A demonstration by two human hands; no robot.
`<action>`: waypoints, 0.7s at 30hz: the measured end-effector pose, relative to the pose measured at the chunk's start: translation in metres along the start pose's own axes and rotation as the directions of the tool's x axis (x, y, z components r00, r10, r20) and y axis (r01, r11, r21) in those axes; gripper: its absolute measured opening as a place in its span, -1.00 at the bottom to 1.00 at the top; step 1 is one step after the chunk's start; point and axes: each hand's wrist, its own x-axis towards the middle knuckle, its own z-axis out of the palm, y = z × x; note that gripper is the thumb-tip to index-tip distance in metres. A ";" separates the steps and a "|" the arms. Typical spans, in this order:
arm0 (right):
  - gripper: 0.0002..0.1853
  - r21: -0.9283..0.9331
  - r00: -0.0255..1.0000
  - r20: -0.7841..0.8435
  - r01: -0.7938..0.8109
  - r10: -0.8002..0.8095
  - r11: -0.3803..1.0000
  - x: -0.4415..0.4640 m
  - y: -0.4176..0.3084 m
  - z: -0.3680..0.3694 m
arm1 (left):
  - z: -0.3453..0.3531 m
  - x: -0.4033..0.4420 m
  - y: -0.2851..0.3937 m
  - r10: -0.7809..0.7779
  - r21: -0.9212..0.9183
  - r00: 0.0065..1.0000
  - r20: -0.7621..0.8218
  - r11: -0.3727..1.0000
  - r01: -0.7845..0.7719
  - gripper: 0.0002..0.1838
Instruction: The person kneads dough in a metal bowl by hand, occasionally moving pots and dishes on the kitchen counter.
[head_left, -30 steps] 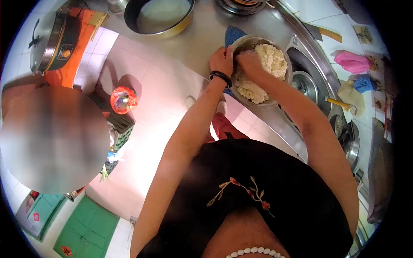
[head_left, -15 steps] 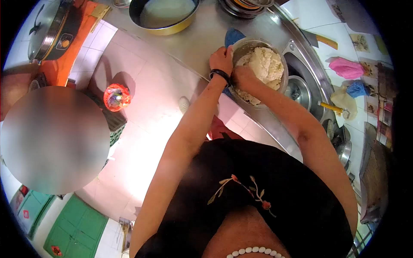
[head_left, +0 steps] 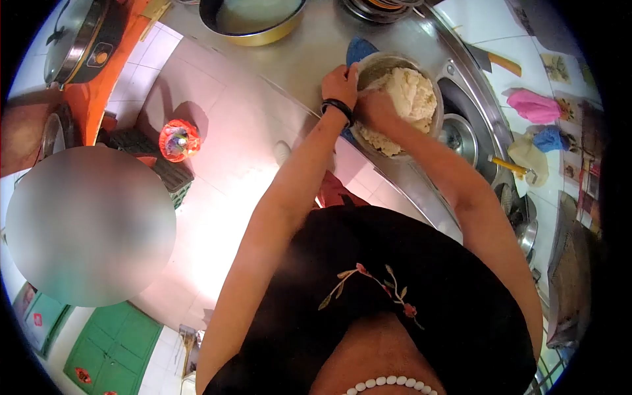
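Note:
A large lump of pale dough [head_left: 411, 95] fills much of a round metal bowl [head_left: 437, 118], which stands on the counter beside the sink. My left hand [head_left: 340, 87], with a dark band at its wrist, grips the bowl's left rim, fingers closed over it. Inside the bowl, my right hand [head_left: 375, 108] is curled against the left side of the dough; its fingertips are hidden. A blue cloth [head_left: 360, 49] shows beneath the bowl's edge.
The steel counter [head_left: 283, 72] carries a yellow pan [head_left: 263, 38] with pale contents and stacked dishes [head_left: 375, 12]. A sink [head_left: 487, 151] holds a metal basin [head_left: 461, 135]. A cleaver [head_left: 503, 64] lies beyond. A red-lined bin [head_left: 179, 140] stands on the floor.
My right hand has shifted slightly within the bowl against the dough. The left hand keeps its hold on the rim. The whole view has shifted a little.

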 end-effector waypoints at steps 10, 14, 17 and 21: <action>-0.77 0.121 0.728 -0.487 0.603 -0.482 0.789 -0.051 0.047 -0.002 | -0.006 0.010 0.003 -0.003 0.021 0.999 0.043 1.000 0.002 -0.55; -0.75 0.552 0.893 -0.437 0.358 -0.104 0.753 -0.075 0.050 -0.028 | -0.008 0.009 0.003 -0.055 0.005 0.996 0.069 0.998 0.055 -0.55; -0.74 0.467 0.911 -0.405 0.129 0.082 0.875 -0.097 0.058 -0.040 | -0.005 0.010 0.000 -0.038 -0.012 0.998 0.059 0.999 0.038 -0.54; -0.80 0.417 0.957 -0.267 0.005 0.117 0.909 -0.108 0.061 0.019 | -0.002 0.010 -0.001 -0.048 -0.030 0.997 0.060 0.998 0.050 -0.53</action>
